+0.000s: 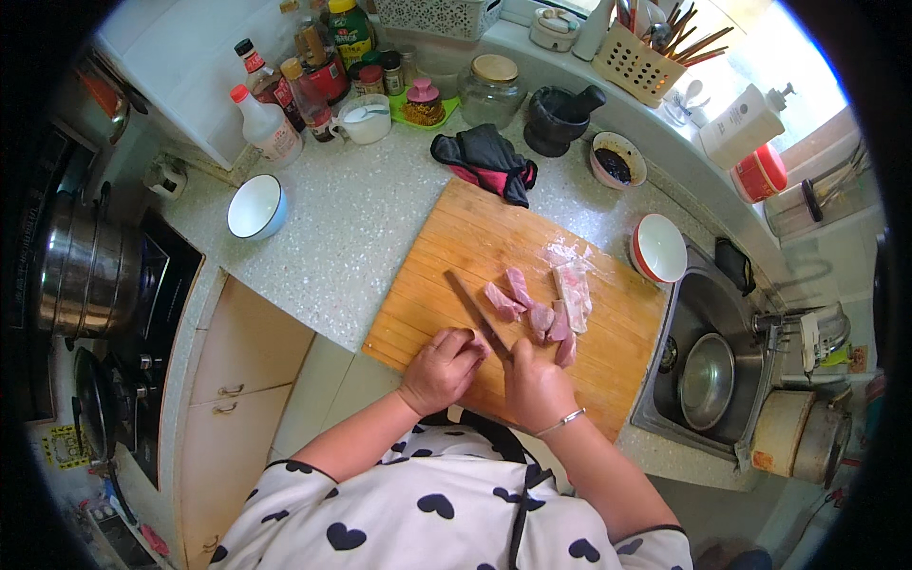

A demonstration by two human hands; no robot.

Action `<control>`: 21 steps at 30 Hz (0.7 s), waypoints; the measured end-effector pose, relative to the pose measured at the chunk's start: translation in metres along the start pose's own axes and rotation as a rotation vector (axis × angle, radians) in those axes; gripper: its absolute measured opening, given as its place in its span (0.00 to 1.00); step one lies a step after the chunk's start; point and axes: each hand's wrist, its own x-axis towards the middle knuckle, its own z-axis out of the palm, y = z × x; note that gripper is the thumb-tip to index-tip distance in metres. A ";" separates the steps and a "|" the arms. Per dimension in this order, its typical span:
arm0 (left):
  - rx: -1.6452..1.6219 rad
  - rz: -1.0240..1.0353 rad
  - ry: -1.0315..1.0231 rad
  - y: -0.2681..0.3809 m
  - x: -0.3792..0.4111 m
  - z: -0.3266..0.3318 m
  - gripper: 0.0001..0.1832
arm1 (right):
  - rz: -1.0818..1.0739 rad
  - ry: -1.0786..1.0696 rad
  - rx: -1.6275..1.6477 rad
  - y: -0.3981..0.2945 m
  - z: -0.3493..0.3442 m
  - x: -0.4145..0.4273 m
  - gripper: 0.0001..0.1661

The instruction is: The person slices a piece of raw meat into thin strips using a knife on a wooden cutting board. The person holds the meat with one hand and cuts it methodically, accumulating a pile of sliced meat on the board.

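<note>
My right hand (pixel 538 385) is closed round the handle of a kitchen knife (pixel 472 308), whose blade points up and left above a wooden cutting board (pixel 442 228). To the left of the blade, my left hand (pixel 443 367) pinches a small piece of raw meat (pixel 479 345) near the board's front edge. Several cut chunks of pink raw meat (pixel 541 318) lie right of the knife. Beside them rests a longer, pale, fatty strip of meat (pixel 573 292). A wet, whitish smear marks the board above the strip.
Behind the board lie a grey and pink cloth (pixel 491 162), a stone mortar (pixel 556 125) and a bowl of dark sauce (pixel 618 162). A red-rimmed bowl (pixel 659 248) stands by the sink (pixel 655 413) at right. A light blue bowl (pixel 256 206) and seasoning bottles (pixel 267 128) are at left.
</note>
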 end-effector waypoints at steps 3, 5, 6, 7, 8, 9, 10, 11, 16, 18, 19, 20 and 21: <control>0.048 0.009 -0.024 0.000 -0.003 0.000 0.13 | -0.005 -0.075 -0.019 0.003 0.002 -0.014 0.09; 0.071 0.019 -0.025 -0.002 -0.003 -0.001 0.13 | 0.020 -0.143 -0.061 0.007 -0.004 -0.021 0.08; 0.069 0.019 -0.023 -0.002 -0.003 0.000 0.13 | 0.028 -0.172 -0.070 0.008 -0.008 -0.025 0.09; 0.067 0.018 -0.020 -0.003 -0.004 0.000 0.12 | 0.035 -0.201 -0.079 0.008 -0.010 -0.026 0.09; 0.066 0.016 -0.017 -0.003 -0.004 0.001 0.12 | 0.038 -0.191 -0.086 0.007 -0.007 -0.021 0.09; 0.085 -0.011 -0.046 -0.004 -0.006 0.002 0.12 | 0.040 -0.184 -0.089 0.005 0.000 -0.012 0.10; 0.099 -0.031 -0.079 -0.005 -0.007 0.004 0.11 | 0.051 -0.172 -0.092 0.002 0.007 -0.004 0.10; 0.113 -0.050 -0.111 -0.006 -0.008 0.005 0.11 | 0.015 -0.123 -0.075 -0.001 0.017 0.005 0.10; 0.017 -0.021 -0.013 -0.003 -0.005 0.003 0.13 | 0.017 0.047 0.070 0.007 0.026 0.032 0.13; 0.000 -0.006 0.029 -0.003 -0.003 0.003 0.13 | -0.009 0.073 0.080 0.020 0.018 0.020 0.13; 0.010 -0.012 0.037 -0.002 -0.003 0.003 0.12 | -0.019 0.076 0.090 0.020 0.014 0.013 0.13; 0.020 -0.018 0.044 -0.001 -0.002 0.002 0.11 | -0.058 0.122 0.050 0.013 0.010 0.006 0.12; 0.031 -0.014 0.053 -0.001 0.001 0.001 0.11 | -0.054 0.066 0.043 0.009 0.006 0.002 0.12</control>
